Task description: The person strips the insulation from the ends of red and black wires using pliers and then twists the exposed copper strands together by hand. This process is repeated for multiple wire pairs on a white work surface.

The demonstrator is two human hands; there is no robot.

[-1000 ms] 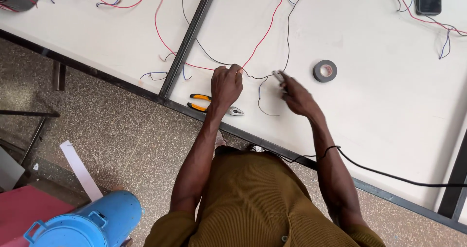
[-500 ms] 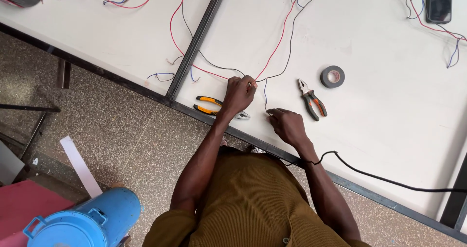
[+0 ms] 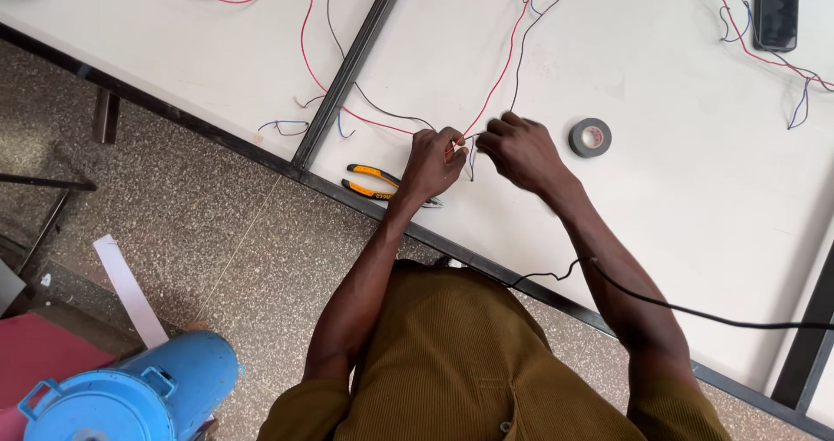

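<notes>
Now joining wire ends near the bench's front edge: left hand (image 3: 432, 165) pinching red wire (image 3: 504, 67), right hand (image 3: 519, 150) pinching black wire (image 3: 519, 54), fingertips almost touching. Next, probably twisting tight; pliers (image 3: 375, 181) beside, tape roll (image 3: 590, 137) farther.

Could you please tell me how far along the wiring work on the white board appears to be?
Done: red and black wires lie routed across the white board. In hand: left hand and right hand pinch wire ends together. Left: tape roll and pliers lie unused.
</notes>
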